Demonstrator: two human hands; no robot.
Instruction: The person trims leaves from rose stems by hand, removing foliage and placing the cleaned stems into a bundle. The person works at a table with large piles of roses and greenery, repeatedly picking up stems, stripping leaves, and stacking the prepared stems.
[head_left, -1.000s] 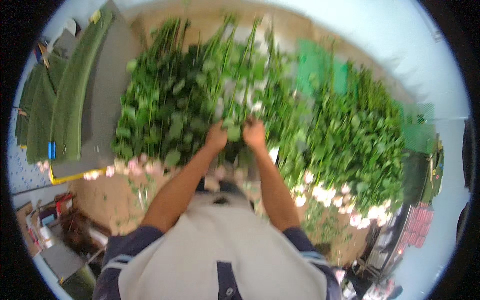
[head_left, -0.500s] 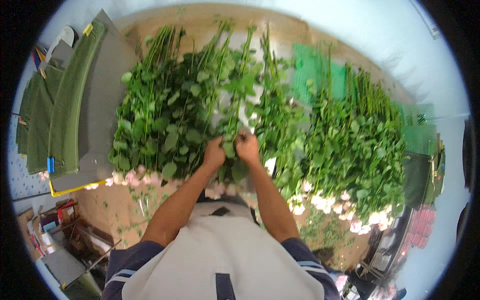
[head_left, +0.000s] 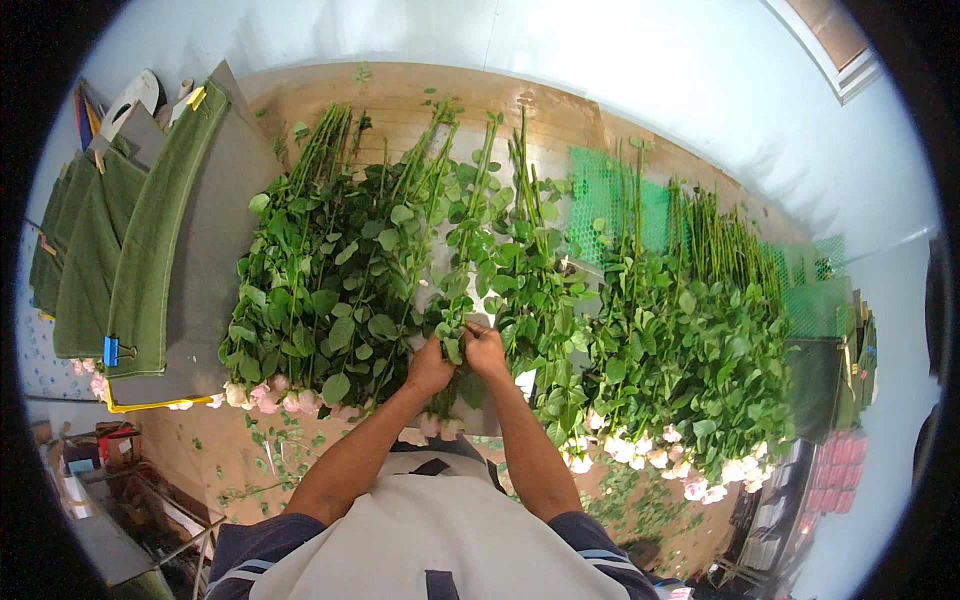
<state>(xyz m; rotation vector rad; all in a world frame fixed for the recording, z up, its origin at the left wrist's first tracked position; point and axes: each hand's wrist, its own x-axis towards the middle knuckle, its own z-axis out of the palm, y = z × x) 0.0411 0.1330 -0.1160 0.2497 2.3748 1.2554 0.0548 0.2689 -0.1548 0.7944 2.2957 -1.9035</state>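
Note:
Long-stemmed pale pink roses lie in rows across the table, stems pointing to the far side and blooms hanging over the near edge. In the middle is a small bunch of rose stems (head_left: pixel 468 240), its blooms (head_left: pixel 440 427) close to my body. My left hand (head_left: pixel 430 367) is closed around the leafy lower part of this bunch. Beside it, my right hand (head_left: pixel 484 350) is closed too, thumb and fingers pinched at the stems and leaves. Leaves partly hide the fingertips of both hands.
A thick row of roses (head_left: pixel 690 340) lies at right, partly over green netting (head_left: pixel 617 200); another row (head_left: pixel 300 290) lies at left. Dark green cloths (head_left: pixel 165 230) are clipped to a grey board at far left. Fallen leaves (head_left: pixel 640 490) litter the brown floor.
The whole scene sits lower in the picture and more of the wall shows, so my head has tilted up. Both hands remain close together on the same rose bunch.

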